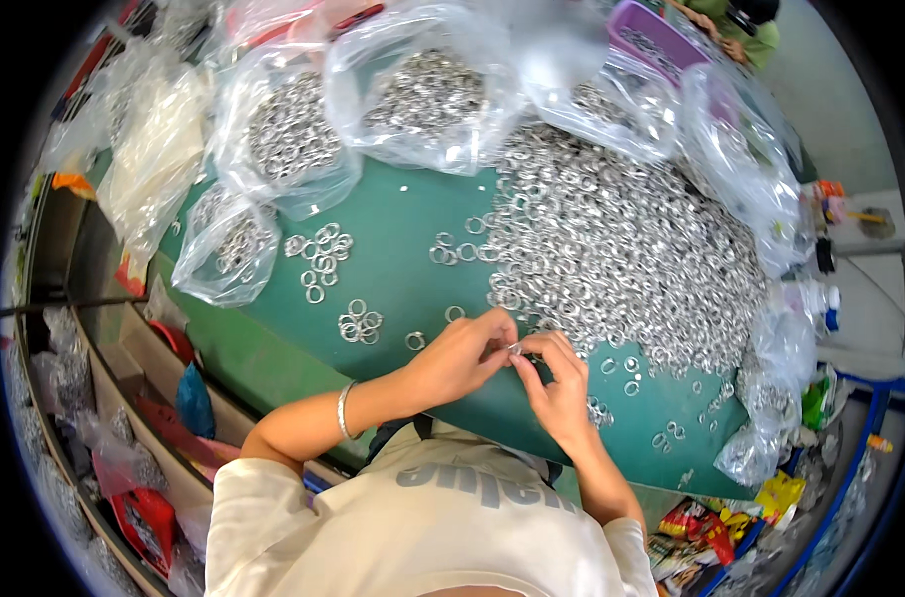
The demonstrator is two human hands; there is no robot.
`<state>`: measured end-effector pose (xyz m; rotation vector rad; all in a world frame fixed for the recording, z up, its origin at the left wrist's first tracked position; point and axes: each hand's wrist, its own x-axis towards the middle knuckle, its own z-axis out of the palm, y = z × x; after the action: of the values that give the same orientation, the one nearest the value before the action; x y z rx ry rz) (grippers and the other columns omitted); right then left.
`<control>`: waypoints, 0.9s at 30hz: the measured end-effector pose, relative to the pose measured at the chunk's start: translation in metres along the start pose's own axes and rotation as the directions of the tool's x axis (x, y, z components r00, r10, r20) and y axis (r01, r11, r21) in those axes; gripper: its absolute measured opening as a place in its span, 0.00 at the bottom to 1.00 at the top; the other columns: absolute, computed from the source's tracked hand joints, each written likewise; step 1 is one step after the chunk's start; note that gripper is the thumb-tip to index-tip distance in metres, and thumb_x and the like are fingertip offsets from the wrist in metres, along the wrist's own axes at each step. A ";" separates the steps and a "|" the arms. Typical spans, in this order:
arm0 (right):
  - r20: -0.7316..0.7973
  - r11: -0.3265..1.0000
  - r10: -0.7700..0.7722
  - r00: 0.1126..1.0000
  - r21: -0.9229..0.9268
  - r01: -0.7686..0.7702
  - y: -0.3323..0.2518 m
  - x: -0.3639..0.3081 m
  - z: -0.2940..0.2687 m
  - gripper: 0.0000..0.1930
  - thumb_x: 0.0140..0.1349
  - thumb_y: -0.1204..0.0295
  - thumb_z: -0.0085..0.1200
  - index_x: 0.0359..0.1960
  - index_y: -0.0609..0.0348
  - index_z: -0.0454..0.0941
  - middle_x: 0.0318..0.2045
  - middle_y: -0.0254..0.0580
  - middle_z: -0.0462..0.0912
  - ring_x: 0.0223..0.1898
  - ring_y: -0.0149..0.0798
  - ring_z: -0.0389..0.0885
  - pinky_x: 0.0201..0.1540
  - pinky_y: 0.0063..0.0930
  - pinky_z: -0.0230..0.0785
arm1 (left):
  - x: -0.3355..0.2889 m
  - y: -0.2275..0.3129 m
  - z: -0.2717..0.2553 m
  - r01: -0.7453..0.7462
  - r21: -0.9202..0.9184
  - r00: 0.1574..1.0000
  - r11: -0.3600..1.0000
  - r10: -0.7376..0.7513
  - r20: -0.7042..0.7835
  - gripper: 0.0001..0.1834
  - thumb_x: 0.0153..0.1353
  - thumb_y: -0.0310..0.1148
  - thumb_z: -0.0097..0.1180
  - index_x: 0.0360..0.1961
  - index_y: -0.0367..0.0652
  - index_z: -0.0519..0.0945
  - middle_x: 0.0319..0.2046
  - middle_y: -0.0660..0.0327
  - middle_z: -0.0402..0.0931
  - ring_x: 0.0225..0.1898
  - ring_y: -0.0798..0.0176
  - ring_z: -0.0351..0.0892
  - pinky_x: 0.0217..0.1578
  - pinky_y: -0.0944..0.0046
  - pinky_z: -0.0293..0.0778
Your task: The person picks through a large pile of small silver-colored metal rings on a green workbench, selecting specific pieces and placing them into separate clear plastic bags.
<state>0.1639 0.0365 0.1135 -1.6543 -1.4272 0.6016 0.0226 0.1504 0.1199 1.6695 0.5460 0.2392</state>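
My left hand (pixel 460 356) and my right hand (pixel 558 386) meet over the near edge of the green table (pixel 393 234). Their fingertips pinch a small shiny metal ring (pixel 515 349) between them, mostly covered by the fingers. Just beyond my right hand spreads a large heap of silver metal rings (pixel 621 244). Left of my left hand lie a loose ring (pixel 414 341) and a small cluster of rings (pixel 360 323). Another cluster of rings (pixel 321 259) sits farther left.
Clear plastic bags of rings (pixel 293 134) line the far side, with a purple basket (pixel 656 38) at the far right. A divided wooden tray (pixel 124 338) stands left. Snack packets (pixel 696 527) lie at the lower right. Another person (pixel 746 30) is at the far right.
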 end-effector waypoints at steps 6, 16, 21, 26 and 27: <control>-0.012 0.960 0.225 0.974 0.174 -0.219 -0.002 -0.028 -0.018 0.05 0.58 0.80 0.57 0.35 0.65 0.77 0.26 0.42 0.75 0.27 0.37 0.74 0.30 0.27 0.67 | 0.000 0.006 0.034 0.090 -0.038 0.987 0.995 -0.084 0.134 0.11 0.61 0.20 0.54 0.42 0.35 0.66 0.30 0.53 0.80 0.34 0.62 0.82 0.34 0.65 0.75; -0.435 0.887 0.368 0.822 -0.101 -0.451 0.030 -0.109 -0.113 0.03 0.57 0.77 0.57 0.31 0.64 0.80 0.26 0.45 0.80 0.27 0.39 0.78 0.32 0.30 0.70 | 0.018 0.013 0.093 -0.164 0.256 0.985 0.953 0.170 -0.004 0.14 0.55 0.19 0.58 0.43 0.37 0.72 0.36 0.55 0.76 0.38 0.57 0.76 0.36 0.61 0.71; -0.454 0.665 0.436 0.777 -0.420 -0.618 0.065 -0.158 -0.162 0.05 0.53 0.76 0.61 0.26 0.62 0.77 0.24 0.43 0.76 0.32 0.47 0.72 0.38 0.38 0.63 | 0.045 0.010 0.121 -0.320 0.607 0.915 0.727 0.403 -0.001 0.15 0.50 0.25 0.63 0.41 0.38 0.77 0.38 0.57 0.71 0.41 0.53 0.69 0.40 0.58 0.64; -0.462 0.672 0.398 0.793 -0.442 -0.594 0.077 -0.173 -0.181 0.06 0.51 0.76 0.63 0.27 0.63 0.77 0.30 0.44 0.75 0.36 0.47 0.72 0.40 0.38 0.63 | 0.068 -0.001 0.144 -0.280 0.714 0.924 0.642 0.382 0.018 0.15 0.49 0.29 0.65 0.40 0.39 0.78 0.37 0.59 0.70 0.40 0.55 0.68 0.40 0.57 0.60; -0.477 0.683 0.416 0.774 -0.398 -0.612 0.075 -0.175 -0.188 0.06 0.51 0.76 0.63 0.27 0.64 0.77 0.31 0.44 0.75 0.37 0.47 0.72 0.41 0.38 0.64 | 0.069 -0.003 0.146 -0.271 0.724 0.927 0.634 0.375 0.018 0.15 0.49 0.28 0.65 0.39 0.40 0.78 0.37 0.59 0.71 0.39 0.55 0.68 0.40 0.57 0.60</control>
<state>0.3148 -0.1846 0.1200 -2.5250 -0.8703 0.1721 0.1481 0.0566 0.0806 2.5539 0.4551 0.4451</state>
